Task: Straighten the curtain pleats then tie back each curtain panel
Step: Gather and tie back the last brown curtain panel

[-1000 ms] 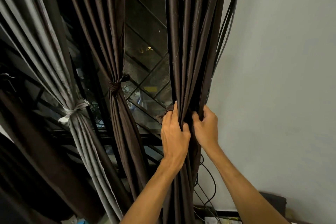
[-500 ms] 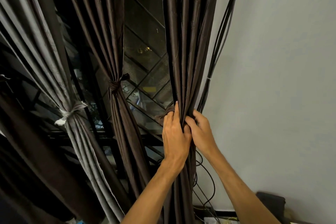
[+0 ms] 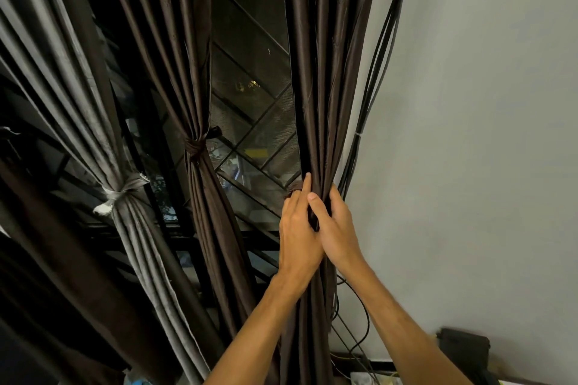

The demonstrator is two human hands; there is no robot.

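The curtain (image 3: 325, 72), its length running straight up and down through both grips, is clasped in a bunch by the left hand (image 3: 297, 237) and right hand (image 3: 339, 228), the tie (image 3: 293, 187) lying just above the left knuckles.

Bare left hand (image 3: 297, 237), bare right hand (image 3: 341, 230), both forearms (image 3: 259, 331) unsleeved.

Three gathered curtain panels (image 3: 93, 122) (image 3: 187, 87) (image 3: 325, 72), two knotted tie-backs (image 3: 120, 194) (image 3: 194, 147), two hands (image 3: 297, 237) (image 3: 339, 228)
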